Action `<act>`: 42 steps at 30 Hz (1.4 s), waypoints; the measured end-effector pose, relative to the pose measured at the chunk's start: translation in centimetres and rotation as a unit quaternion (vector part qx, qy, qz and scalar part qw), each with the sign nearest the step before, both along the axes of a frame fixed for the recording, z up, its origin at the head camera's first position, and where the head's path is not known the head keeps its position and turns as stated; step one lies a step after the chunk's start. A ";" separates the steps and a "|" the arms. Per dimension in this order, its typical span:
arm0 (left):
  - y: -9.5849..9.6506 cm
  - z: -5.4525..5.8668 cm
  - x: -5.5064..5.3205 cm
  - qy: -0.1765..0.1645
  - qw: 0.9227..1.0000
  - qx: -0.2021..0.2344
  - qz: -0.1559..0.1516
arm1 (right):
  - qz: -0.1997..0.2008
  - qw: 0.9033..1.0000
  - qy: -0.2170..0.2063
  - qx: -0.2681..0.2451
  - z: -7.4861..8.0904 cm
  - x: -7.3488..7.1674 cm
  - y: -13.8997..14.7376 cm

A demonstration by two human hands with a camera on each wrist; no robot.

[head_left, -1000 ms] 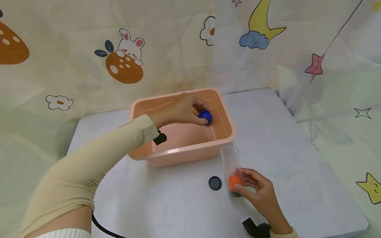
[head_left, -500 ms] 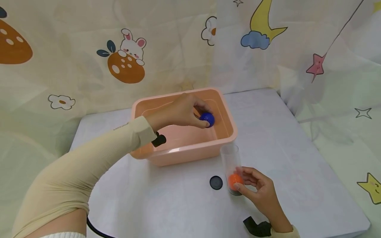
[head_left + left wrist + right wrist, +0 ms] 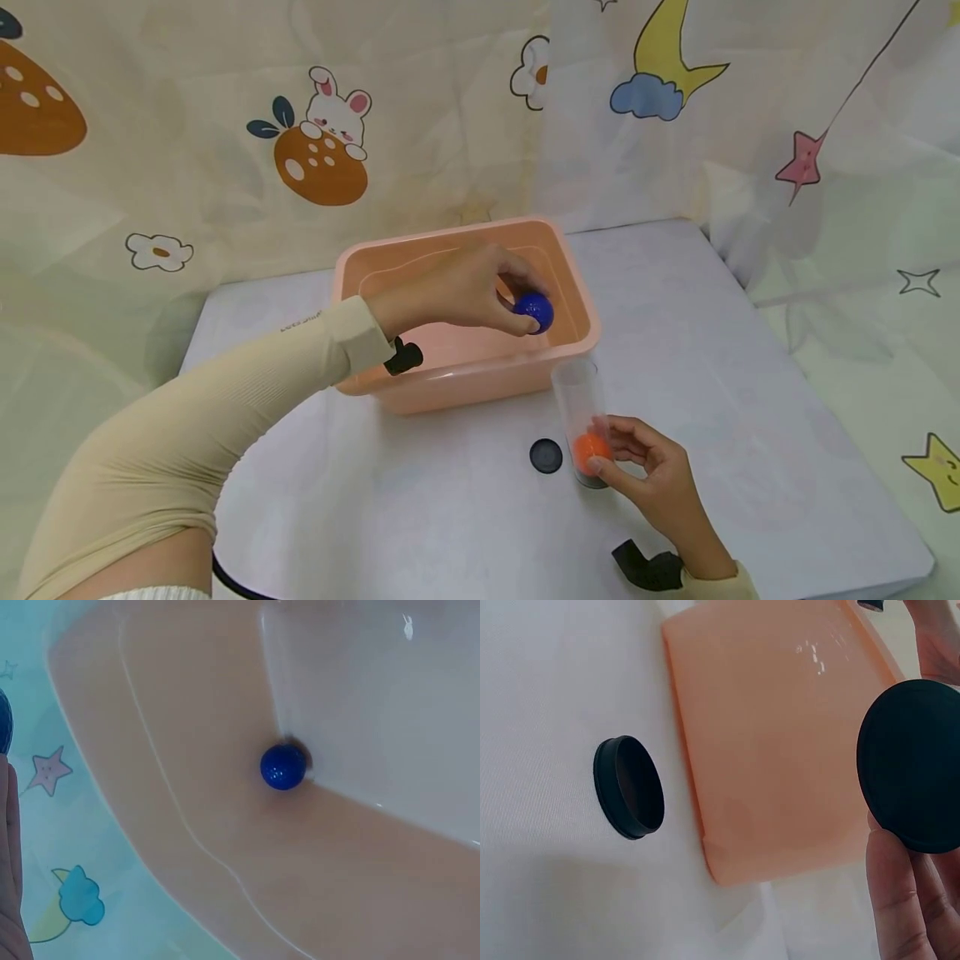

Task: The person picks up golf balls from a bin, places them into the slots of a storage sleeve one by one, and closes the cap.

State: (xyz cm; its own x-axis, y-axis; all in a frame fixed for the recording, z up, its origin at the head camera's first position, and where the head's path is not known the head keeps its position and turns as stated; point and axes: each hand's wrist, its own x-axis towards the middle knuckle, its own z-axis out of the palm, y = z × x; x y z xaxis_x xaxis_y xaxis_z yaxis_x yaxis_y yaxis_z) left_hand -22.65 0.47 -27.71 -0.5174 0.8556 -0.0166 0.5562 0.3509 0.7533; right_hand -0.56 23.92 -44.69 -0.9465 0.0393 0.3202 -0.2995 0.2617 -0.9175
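Observation:
Over the peach plastic tub (image 3: 450, 390), my left hand (image 3: 461, 287) pinches a blue ball (image 3: 536, 313) between thumb and fingers. A slice of that ball and the hand shows at the left edge of the left wrist view. A second blue ball (image 3: 283, 766) lies in a bottom corner of the tub. My right hand (image 3: 652, 467) grips a clear tube (image 3: 576, 392) near its lower end, its top end towards the tub. Inside the tube, at the bottom, sits an orange ball (image 3: 591, 454). The tube's black base (image 3: 911, 765) faces the right wrist camera.
A loose black cap (image 3: 546, 456) lies on the white-covered table (image 3: 420, 517), just left of the tube. Behind the table hangs a printed cloth (image 3: 450, 108). A black cable (image 3: 232, 579) runs beneath the left sleeve at the front.
The left hand has moved slightly right and nearer with the blue ball, towards the tub's front right. The right hand and tube stay nearly in place.

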 end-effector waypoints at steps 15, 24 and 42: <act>1.0 -0.4 1.8 0.001 0.999 0.007 -0.040 | 0.003 1.000 0.004 0.008 0.2 -0.1 -0.1; 1.7 -0.9 2.6 -0.032 0.996 0.004 -0.081 | 0.011 1.000 0.012 0.015 0.4 -0.3 -0.1; 2.0 -1.4 3.1 -0.054 0.991 0.004 -0.120 | 0.032 0.999 0.034 0.004 0.9 -0.6 0.1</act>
